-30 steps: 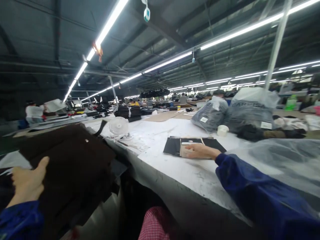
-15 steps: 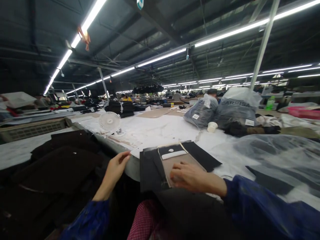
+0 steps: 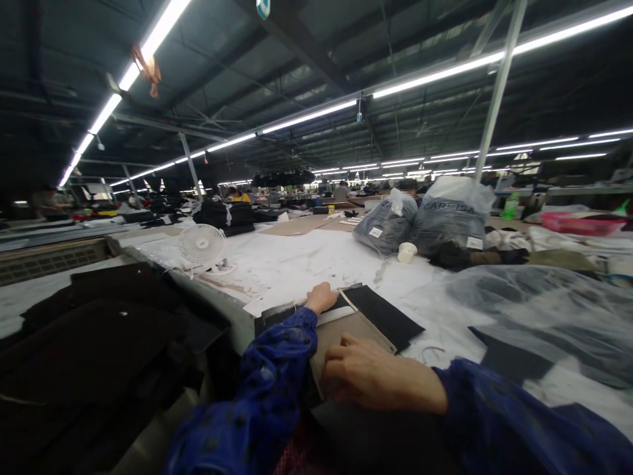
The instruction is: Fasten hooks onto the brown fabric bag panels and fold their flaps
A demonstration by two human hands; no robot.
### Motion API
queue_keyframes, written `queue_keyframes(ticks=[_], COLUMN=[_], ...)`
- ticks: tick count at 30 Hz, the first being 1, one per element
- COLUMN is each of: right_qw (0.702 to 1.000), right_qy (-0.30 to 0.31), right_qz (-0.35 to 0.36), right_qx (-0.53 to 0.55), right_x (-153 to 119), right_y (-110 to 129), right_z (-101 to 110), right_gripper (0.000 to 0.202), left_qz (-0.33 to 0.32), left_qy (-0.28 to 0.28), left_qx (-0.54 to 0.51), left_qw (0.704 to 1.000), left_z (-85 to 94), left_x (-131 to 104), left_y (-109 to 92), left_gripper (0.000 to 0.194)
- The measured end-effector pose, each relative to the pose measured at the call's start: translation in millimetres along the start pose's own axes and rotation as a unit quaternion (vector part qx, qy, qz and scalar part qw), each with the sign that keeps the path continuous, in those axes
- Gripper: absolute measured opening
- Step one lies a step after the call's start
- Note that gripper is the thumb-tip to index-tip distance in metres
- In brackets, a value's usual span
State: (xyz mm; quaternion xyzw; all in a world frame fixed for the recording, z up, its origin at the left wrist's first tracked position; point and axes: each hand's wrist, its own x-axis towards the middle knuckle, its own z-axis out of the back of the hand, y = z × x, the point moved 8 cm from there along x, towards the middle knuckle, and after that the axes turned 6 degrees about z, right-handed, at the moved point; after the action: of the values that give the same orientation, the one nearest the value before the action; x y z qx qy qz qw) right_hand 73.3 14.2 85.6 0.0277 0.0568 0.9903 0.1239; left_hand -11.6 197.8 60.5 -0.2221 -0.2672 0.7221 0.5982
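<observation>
On the white-covered table edge lies a grey-brown flat panel [image 3: 350, 328] with pale edging and a white strip across its upper part. Black fabric pieces [image 3: 388, 316] lie beneath it and stick out on both sides. My left hand [image 3: 321, 298] reaches to the panel's far edge, by the white strip, its fingers closed and their tips hidden. My right hand [image 3: 363, 373] rests over the near part of the panel with curled fingers; what they grip, if anything, is hidden.
A small white fan [image 3: 202, 244] stands on the left of the table [image 3: 281, 264]. Behind are plastic-wrapped bags [image 3: 450, 214] and a white cup-like item [image 3: 407, 252]. Clear plastic sheeting [image 3: 534, 297] covers the right side. Dark fabric piles [image 3: 99, 343] lie at my left.
My left hand has moved from the table's edge rightward and forward to the far edge of the panel. My right hand has shifted slightly toward me. The view has turned slightly right.
</observation>
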Motion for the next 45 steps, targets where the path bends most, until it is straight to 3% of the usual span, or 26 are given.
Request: queue_keyframes(ticks=[2,5,7,10,14,17,20,24,28,32,37,40,45], right_qw=[0.998,0.978,0.963,0.969,0.973,0.969,0.967,0.969,0.966,0.948,0.902,0.901,0.937], right_qy=[-0.034,-0.181,-0.246,-0.227,-0.201,-0.207,-0.209,-0.215,-0.19,-0.102,-0.03,0.006,-0.088], right_qz=[-0.029,-0.102,-0.11,-0.096,-0.109,-0.13,-0.145,-0.121,-0.13,-0.086,-0.005,-0.002,-0.074], right_qx=[0.035,0.009,-0.017,-0.007,0.036,0.037,-0.005,-0.002,0.115,0.288,0.431,0.434,0.33], right_x=[-6,-24,-36,-41,-41,-41,-43,-44,-45,-43,-48,-49,-42], right_y=[-16,-55,-72,-75,-52,-32,-20,-10,-15,-14,-5,1,-7], right_z=[24,75,95,93,88,94,99,100,98,86,81,80,83], right_gripper=[0.014,0.021,0.034,0.038,0.024,0.022,0.021,0.019,0.018,0.016,0.028,0.033,0.033], left_qz=[-0.015,-0.086,-0.137,-0.178,-0.204,-0.22,-0.179,-0.146,-0.159,-0.161,-0.188,-0.172,-0.147], left_qy=[-0.011,-0.028,-0.031,-0.022,0.034,0.082,0.091,0.064,0.078,0.105,0.11,0.111,0.097], left_qx=[-0.018,-0.071,-0.105,-0.163,-0.297,-0.377,-0.408,-0.428,-0.457,-0.475,-0.447,-0.427,-0.445], left_qw=[1.0,0.993,0.985,0.97,0.932,0.896,0.891,0.89,0.871,0.859,0.868,0.881,0.878], left_z=[-3.2,5.5,16.0,30.8,39.3,39.3,35.2,34.0,35.3,36.6,44.9,47.7,47.7], left_x=[-9,-39,-67,-108,-149,-170,-177,-181,-187,-192,-197,-198,-198], left_y=[-7,-20,-27,-28,-21,-22,-21,-19,-20,-20,-23,-21,-19], left_gripper=[0.017,0.02,0.024,0.019,0.01,0.017,0.029,0.028,0.023,0.025,0.024,0.027,0.032])
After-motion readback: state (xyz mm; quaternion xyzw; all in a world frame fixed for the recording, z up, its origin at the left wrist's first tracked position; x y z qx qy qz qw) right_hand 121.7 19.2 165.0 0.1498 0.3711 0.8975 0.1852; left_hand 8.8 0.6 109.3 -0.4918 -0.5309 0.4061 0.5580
